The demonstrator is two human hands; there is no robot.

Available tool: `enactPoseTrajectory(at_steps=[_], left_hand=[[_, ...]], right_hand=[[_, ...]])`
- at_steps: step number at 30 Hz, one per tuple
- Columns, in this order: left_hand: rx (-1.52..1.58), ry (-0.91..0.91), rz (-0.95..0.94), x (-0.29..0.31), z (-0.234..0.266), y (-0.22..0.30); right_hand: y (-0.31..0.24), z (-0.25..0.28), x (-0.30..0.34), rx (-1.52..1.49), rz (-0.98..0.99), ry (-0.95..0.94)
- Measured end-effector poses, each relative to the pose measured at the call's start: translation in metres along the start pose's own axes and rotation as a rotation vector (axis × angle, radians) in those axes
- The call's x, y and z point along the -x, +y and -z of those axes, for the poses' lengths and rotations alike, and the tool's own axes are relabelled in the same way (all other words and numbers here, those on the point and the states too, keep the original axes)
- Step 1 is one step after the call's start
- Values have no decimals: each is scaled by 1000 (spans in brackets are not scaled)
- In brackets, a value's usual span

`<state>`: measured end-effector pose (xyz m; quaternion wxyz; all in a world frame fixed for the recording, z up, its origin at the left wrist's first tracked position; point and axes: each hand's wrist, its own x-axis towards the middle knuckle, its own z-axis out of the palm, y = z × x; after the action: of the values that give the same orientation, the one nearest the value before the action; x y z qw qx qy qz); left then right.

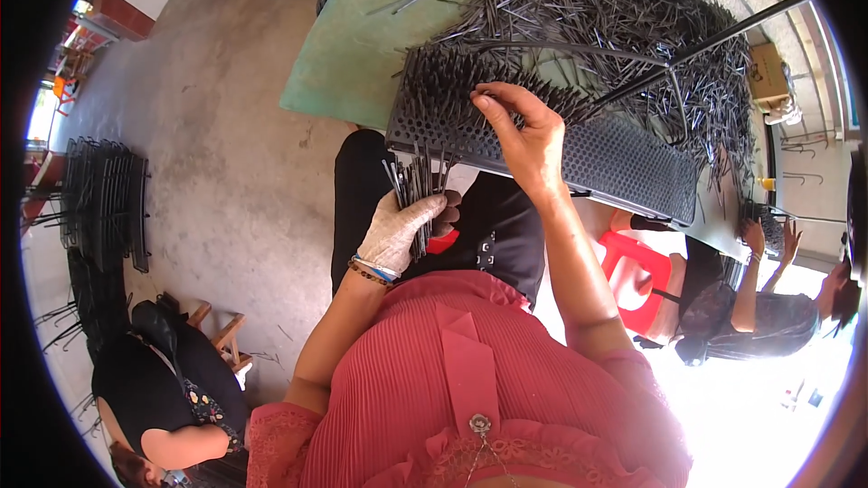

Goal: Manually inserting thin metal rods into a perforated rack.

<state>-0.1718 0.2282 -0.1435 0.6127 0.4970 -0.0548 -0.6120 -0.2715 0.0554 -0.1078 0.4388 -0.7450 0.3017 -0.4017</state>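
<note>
My left hand (398, 230), in a whitish glove with dark fingertips, is closed around a bundle of thin black rods (414, 179) that point upward. Beyond it lies a long black panel (633, 161) full of small round holes. Many short black rods (443, 90) stand packed upright in its left part, while its right part shows bare holes. My bare right hand (533, 131) is over the standing rods, thumb and forefinger pinched together. Whatever is between those fingertips is too small to make out.
A large heap of loose black rods (615, 9) covers much of the greenish table (348, 50). A black metal bar frame (723, 36) rises over it. Red plastic stools (637, 285) stand at right, near another person (750, 316). At left are a seated person (163, 380) and stacked black racks (99, 208).
</note>
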Motion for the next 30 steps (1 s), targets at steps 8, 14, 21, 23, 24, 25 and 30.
enactPoseTrajectory(at_steps=[8, 14, 21, 23, 24, 25, 30], left_hand=[[43, -38, -10, 4, 5, -1], [55, -82, -40, 2, 9, -5], [19, -61, 2, 4, 9, -2], [17, -55, 14, 3, 9, -3], [22, -63, 12, 3, 10, -3], [27, -70, 10, 3, 10, -3], [31, -108, 10, 4, 5, 2]], right_hand=[[5, -10, -4, 84, 63, 32], [2, -14, -3, 155, 64, 58], [7, -20, 3, 445, 353, -21], [13, -20, 4, 458, 417, -33], [15, -21, 4, 469, 482, -46], [16, -21, 4, 469, 481, -46], [16, -20, 4, 450, 504, -48]])
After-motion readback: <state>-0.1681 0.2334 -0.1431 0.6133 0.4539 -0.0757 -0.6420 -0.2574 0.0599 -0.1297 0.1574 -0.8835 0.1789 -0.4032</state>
